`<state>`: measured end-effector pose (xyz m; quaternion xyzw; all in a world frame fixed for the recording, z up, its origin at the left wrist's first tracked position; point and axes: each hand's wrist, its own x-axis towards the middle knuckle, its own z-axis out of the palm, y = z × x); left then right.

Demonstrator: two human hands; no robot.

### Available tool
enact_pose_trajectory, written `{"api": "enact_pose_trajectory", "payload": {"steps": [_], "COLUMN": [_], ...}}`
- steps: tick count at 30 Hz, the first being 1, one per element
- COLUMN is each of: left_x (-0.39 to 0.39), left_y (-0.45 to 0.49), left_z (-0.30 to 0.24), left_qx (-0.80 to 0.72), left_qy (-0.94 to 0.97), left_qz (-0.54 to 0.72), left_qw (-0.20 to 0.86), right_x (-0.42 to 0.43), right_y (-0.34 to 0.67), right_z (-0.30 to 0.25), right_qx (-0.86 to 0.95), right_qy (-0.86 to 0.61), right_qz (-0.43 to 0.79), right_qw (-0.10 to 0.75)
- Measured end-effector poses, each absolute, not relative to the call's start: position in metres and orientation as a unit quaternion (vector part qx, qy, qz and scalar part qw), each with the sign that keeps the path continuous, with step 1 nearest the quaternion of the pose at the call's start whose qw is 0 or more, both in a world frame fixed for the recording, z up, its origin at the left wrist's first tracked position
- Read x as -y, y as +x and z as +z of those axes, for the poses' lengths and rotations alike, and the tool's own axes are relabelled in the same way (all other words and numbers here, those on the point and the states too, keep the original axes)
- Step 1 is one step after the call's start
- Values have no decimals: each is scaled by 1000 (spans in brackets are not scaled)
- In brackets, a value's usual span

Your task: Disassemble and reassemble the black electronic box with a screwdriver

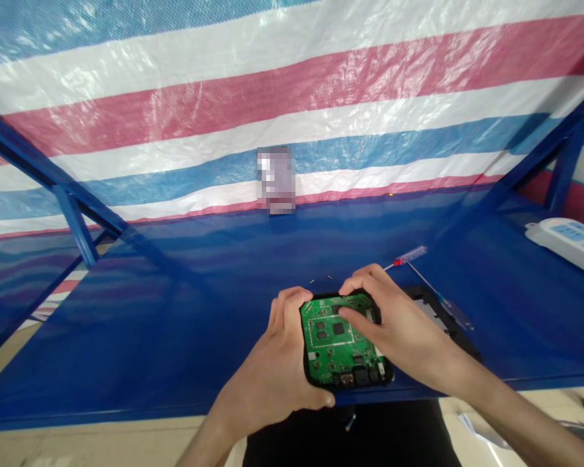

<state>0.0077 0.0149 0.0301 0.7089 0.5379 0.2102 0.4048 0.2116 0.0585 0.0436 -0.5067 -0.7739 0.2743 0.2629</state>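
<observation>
Left hand (pixel 267 370) and right hand (pixel 399 324) grasp a green circuit board (pixel 338 344) in a black casing over the blue bench (pixel 175 324). Left fingers (pixel 287 311) wrap its edge; right fingers (pixel 357 279) clench its top. Board print is too small to read. Pixelated label (pixel 276 180) on the striped tarpaulin (pixel 292 110) is illegible. A screwdriver (pixel 409 255) lies beyond the right hand.

A pixelated patch (pixel 276 180) on the striped tarp (pixel 292 97) blurs whatever is there. The left hand (pixel 270 373) and right hand (pixel 394 324) cover parts of a green circuit board (pixel 338 344). The right forearm partly hides a black casing (pixel 448 322), a power strip (pixel 569 246) runs off the right edge, and two slivers (pixel 320 278) are too small to identify.
</observation>
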Motion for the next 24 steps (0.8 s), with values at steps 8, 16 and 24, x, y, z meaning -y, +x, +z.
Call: {"api": "enact_pose_trajectory", "payload": {"steps": [8,16,24], "left_x": [-11,-10,-8], "left_y": [5,1,-4], "left_z": [20,23,17], "left_qx": [-527,-569,-564], "left_qy": [730,678,671], "left_qz": [242,212,217], "left_qw": [362,415,430], "right_x": [-61,-73,-88], "right_y": [215,217,215], "right_z": [49,43,46], "right_qx": [767,669,605], "right_qy": [-487,-491,-467], "right_qz": [303,458,521], "right_qw": [288,320,380]}}
